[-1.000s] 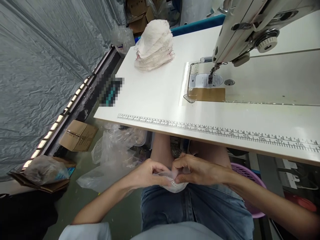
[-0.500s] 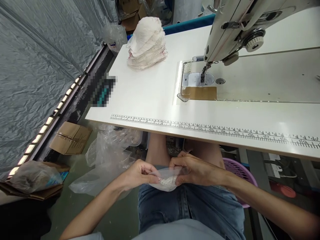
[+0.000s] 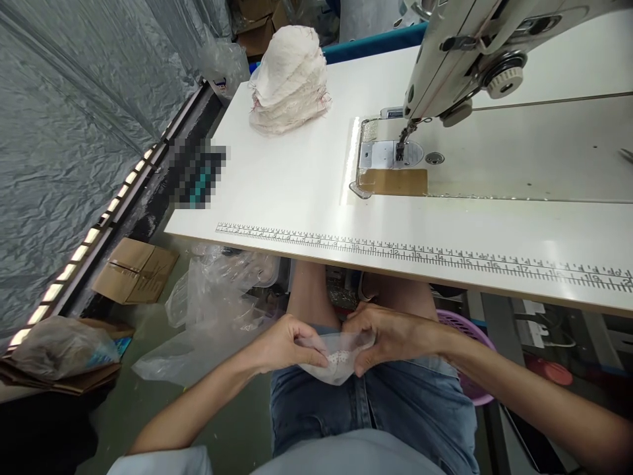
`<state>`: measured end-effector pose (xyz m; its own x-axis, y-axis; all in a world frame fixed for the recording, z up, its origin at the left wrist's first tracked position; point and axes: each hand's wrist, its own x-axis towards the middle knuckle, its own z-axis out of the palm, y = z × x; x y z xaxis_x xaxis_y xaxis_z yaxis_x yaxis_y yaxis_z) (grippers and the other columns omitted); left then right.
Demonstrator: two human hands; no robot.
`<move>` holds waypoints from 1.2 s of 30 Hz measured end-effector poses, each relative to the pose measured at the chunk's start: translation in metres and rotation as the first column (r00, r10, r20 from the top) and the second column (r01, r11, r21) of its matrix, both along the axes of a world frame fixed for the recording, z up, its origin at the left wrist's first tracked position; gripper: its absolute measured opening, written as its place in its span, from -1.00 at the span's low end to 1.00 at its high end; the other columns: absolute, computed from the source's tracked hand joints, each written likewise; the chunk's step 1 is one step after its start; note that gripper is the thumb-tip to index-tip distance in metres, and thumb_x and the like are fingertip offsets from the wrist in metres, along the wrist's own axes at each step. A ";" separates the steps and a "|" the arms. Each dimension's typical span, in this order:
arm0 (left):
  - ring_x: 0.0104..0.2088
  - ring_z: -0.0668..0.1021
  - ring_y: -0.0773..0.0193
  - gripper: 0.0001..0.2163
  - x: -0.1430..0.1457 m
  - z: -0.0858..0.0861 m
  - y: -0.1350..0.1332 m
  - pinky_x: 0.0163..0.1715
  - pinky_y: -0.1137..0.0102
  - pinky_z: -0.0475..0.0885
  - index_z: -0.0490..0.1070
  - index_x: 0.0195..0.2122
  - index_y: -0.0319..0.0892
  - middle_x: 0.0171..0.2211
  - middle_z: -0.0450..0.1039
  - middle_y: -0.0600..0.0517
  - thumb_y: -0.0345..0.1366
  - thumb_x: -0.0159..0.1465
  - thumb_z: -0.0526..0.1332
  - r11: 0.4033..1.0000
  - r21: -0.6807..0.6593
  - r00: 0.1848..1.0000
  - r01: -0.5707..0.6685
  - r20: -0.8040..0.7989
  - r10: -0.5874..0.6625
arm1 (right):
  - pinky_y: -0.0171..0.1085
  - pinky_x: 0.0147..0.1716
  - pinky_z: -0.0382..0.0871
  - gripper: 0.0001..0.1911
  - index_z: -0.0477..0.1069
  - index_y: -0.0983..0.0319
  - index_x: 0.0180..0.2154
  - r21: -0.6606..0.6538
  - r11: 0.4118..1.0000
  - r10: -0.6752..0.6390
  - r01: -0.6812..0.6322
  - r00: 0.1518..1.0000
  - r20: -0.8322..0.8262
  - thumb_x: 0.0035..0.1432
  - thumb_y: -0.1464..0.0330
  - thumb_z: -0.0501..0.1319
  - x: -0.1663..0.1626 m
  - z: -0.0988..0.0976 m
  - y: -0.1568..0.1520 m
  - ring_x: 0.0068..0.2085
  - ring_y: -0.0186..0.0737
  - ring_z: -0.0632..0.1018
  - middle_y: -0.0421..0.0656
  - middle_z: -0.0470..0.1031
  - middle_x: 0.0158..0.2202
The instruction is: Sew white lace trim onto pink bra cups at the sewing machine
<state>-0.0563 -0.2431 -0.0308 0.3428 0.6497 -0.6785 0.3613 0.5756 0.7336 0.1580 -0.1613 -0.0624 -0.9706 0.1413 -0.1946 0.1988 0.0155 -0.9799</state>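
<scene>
Over my lap I hold a small translucent plastic bag with both hands. My left hand pinches its left side, the thumb lying across the film toward the middle. On the opposite side, my right hand grips the edge between thumb and curled fingers. White dotted material shows through the film between my thumbs; whether it is beads or lace I cannot make out. The bag is spread and sags toward the jeans beneath it.
A white sewing table with a printed ruler edge lies ahead of my lap, carrying a sewing machine and a pile of cream cloth. Plastic sheeting and a cardboard box are at left, a purple basket at right.
My left thumb has slid farther right across the bag, covering part of the white material. My right thumb has lifted slightly off the film, and the hands stay over my lap.
</scene>
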 end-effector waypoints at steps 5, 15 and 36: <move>-0.57 0.36 0.42 -0.82 -0.001 -0.002 -0.005 -0.56 0.53 0.20 0.56 -0.50 -0.27 -0.60 0.44 0.07 -0.23 -0.03 0.39 0.998 -0.002 0.998 -0.061 -0.011 0.061 | -0.38 -0.45 0.15 -0.85 0.51 0.28 -0.45 0.233 0.971 -0.066 0.054 0.997 0.045 0.05 0.31 0.30 -0.002 0.009 -0.006 -0.48 -0.36 0.39 -0.27 0.39 -0.55; -0.53 0.43 0.38 -0.76 0.010 0.000 0.003 -0.56 0.54 0.21 0.58 -0.41 -0.27 -0.54 0.50 0.05 -0.18 -0.02 0.37 0.996 0.042 0.996 0.083 -0.027 -0.082 | -0.42 -0.60 0.06 -0.82 0.50 0.31 -0.45 0.092 0.996 -0.002 -0.004 0.998 0.062 0.09 0.31 0.24 -0.003 0.006 0.002 -0.57 -0.42 0.28 -0.32 0.26 -0.61; -0.53 0.45 0.39 -0.75 -0.001 -0.009 -0.012 -0.49 0.52 0.32 0.57 -0.46 -0.31 -0.55 0.51 0.01 -0.21 -0.08 0.42 0.968 -0.118 0.973 -0.220 0.049 0.227 | -0.35 -0.34 0.30 -0.68 0.43 0.28 -0.27 -0.512 0.735 -0.446 0.444 0.886 0.129 -0.01 0.21 0.35 0.025 -0.030 -0.041 -0.37 -0.33 0.46 -0.22 0.46 -0.39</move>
<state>-0.0576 -0.2553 -0.0396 0.2406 0.6361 -0.7331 0.1703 0.7160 0.6771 0.1830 -0.2022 -0.0927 -0.8230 0.4373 -0.3624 0.0517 -0.5777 -0.8146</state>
